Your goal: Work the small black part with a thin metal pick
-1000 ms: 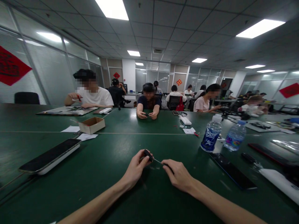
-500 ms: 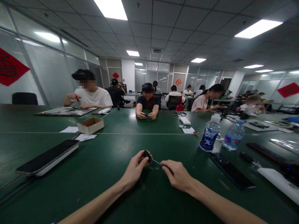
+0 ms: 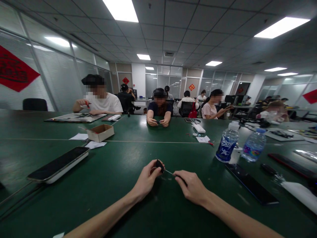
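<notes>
My left hand (image 3: 147,177) is closed around a small black part (image 3: 160,165), pinched between thumb and fingers just above the green table (image 3: 119,211). What kind of part it is, I cannot make out. My right hand (image 3: 193,187) grips the dark handle of a screwdriver (image 3: 169,172). Its thin metal shaft points left, and the tip meets or nearly meets the right side of the black part. My palm and fingers hide most of the handle.
On the left lie a phone on a white block (image 3: 59,164) and an open cardboard box (image 3: 101,133). Two water bottles (image 3: 226,145) stand at right, beside a dark phone (image 3: 251,183). Across the table, a person (image 3: 159,105) holds a small dark thing; other people sit around.
The whole view has shifted slightly, so things appear a little further right. Both hands keep their hold, with the screwdriver still at the black part.
</notes>
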`<state>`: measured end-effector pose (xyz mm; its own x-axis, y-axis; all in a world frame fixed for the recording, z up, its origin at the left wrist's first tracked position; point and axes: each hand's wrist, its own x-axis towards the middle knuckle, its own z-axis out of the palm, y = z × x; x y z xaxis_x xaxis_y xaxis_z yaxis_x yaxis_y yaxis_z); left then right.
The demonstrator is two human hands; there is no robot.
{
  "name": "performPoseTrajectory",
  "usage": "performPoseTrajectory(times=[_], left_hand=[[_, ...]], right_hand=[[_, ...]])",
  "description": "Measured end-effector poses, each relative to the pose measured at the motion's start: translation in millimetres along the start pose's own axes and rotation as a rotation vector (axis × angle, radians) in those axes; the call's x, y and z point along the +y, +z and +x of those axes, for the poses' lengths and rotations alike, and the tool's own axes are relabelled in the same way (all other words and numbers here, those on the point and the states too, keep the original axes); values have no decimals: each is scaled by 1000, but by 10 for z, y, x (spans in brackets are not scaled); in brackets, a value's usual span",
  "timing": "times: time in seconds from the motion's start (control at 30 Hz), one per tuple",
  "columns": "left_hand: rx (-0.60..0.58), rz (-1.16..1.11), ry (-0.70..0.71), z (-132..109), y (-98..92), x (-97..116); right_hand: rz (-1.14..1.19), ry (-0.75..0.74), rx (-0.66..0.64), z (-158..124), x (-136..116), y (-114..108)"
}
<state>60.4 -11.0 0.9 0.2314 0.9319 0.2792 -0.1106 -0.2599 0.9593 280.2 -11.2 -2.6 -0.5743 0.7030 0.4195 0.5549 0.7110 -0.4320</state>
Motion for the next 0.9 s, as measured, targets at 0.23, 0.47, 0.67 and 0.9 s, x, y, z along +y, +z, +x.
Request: performPoseTrajectory(times=[0.23,0.47,0.67,0.9], left_hand=[[36,-188,-55,19,-20,-117],[43,-187,-21,19,-16,-123],[46,-36,24,9,-8,-77],[32,50,23,15,-24,-68]], right_hand=[[23,-19,23,1,23,25],[34,-22,30,4,51,41],[4,-11,9,2,52,36],[-6,-20,-14,-1,52,34]])
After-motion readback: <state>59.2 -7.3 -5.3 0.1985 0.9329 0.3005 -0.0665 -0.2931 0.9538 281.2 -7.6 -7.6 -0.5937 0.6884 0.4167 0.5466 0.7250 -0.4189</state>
